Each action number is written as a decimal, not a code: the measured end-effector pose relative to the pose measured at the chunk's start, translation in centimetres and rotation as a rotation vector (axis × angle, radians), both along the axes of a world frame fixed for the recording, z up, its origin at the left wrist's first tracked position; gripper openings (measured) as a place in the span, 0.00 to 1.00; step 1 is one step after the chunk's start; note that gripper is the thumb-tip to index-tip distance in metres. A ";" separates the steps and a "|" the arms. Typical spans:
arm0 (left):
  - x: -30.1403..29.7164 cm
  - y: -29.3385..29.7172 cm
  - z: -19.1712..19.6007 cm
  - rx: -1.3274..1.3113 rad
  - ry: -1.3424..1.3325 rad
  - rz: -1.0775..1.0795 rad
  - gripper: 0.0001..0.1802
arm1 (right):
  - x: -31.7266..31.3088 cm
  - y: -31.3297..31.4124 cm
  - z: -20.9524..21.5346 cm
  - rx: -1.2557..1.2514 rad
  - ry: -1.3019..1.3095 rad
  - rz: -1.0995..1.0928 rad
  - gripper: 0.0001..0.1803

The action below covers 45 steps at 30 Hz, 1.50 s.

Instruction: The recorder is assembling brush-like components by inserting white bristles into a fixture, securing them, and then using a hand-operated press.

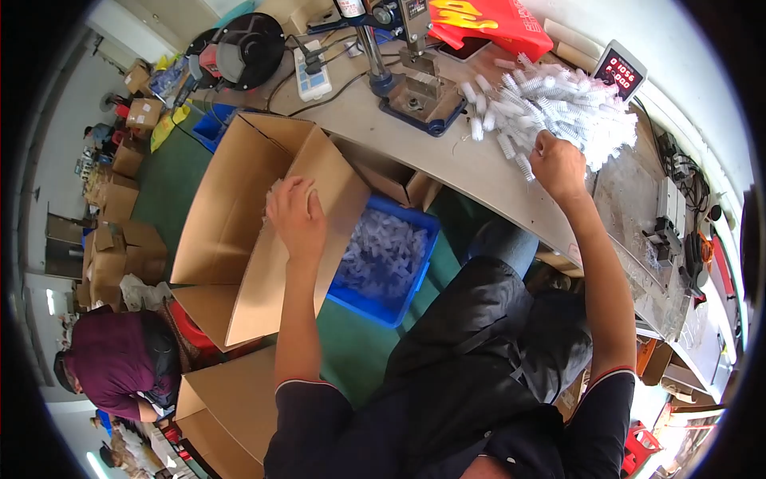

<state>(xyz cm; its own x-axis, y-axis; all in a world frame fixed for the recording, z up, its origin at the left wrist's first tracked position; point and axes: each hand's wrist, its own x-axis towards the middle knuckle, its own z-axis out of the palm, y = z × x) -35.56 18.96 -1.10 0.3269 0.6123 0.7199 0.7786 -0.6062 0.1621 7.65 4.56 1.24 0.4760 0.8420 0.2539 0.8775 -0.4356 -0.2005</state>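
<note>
My left hand (297, 215) is over the inner flap of a large open cardboard box (215, 207). Its fingers curl away from me, and a pale bit shows by the fingertips, too small to name. On the right, my right hand (558, 166) is closed at the near edge of a heap of white, ribbed plastic pieces (558, 104) on the workbench (487, 188). Whatever its fingers hold is hidden. Below the bench, a blue bin (388, 319) contains many translucent small plastic pieces (383, 247).
A small bench press (419, 100) stands behind the bin, left of the heap. Near it are a power strip (313, 76), cables and a red bag (495, 28). A digital display (620, 70) stands behind the heap. At left, a person in purple (116, 359) bends near more boxes.
</note>
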 end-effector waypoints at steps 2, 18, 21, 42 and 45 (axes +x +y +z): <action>0.5 -0.6 -0.9 -0.038 -0.012 -0.021 0.15 | -0.1 -0.7 0.9 0.023 -0.007 -0.012 0.09; 21.7 -12.2 1.1 -0.598 -0.446 -0.850 0.14 | -1.2 -11.9 -1.3 0.364 0.030 0.120 0.06; 26.2 -14.4 0.8 -0.567 -0.317 -0.932 0.16 | -1.1 -11.9 -1.9 0.342 -0.035 0.112 0.06; 32.0 -12.7 -0.9 -0.603 -0.319 -0.771 0.09 | -1.8 -13.4 -1.6 0.403 0.040 0.146 0.07; 32.6 -11.5 -1.4 -0.491 -0.316 -0.807 0.09 | -2.1 -12.7 -2.6 0.401 -0.018 0.086 0.07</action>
